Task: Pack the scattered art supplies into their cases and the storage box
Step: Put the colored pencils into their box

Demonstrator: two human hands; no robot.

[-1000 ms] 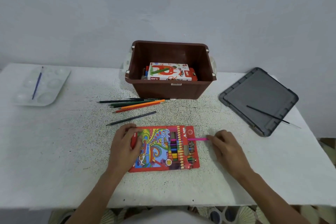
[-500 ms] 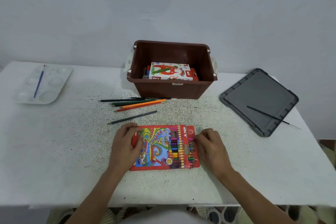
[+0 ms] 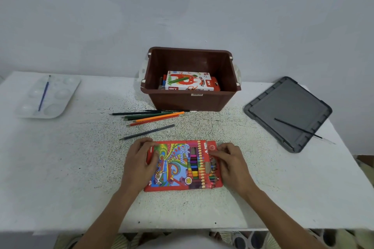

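Pencil case [image 3: 174, 170], red and flat with a row of coloured pencils showing through its window, lies on the worktop [image 3: 60, 168] right in front of you, between your hands. Your left hand [image 3: 141, 162] grips its left end, fingers curled over the top face. Your right hand [image 3: 230, 164] has its fingers bent onto the far right corner, pinching the edge there, with the pencil tips just beside the palm. Just beyond the case one dark pencil [image 3: 146, 132] lies alone. Behind it a loose bundle of pencils [image 3: 155, 117], green, orange and red among them, lies close to the front of the brown storage box [image 3: 192, 100]. Inside the box sits an oil pastels carton [image 3: 189, 83]. Off to your right a grey lid [image 3: 283, 105] lies flat with a thin black brush [image 3: 297, 128] across it, its tip past the lid's edge. Far left, a white palette [image 3: 64, 97] carries a blue brush [image 3: 44, 93].
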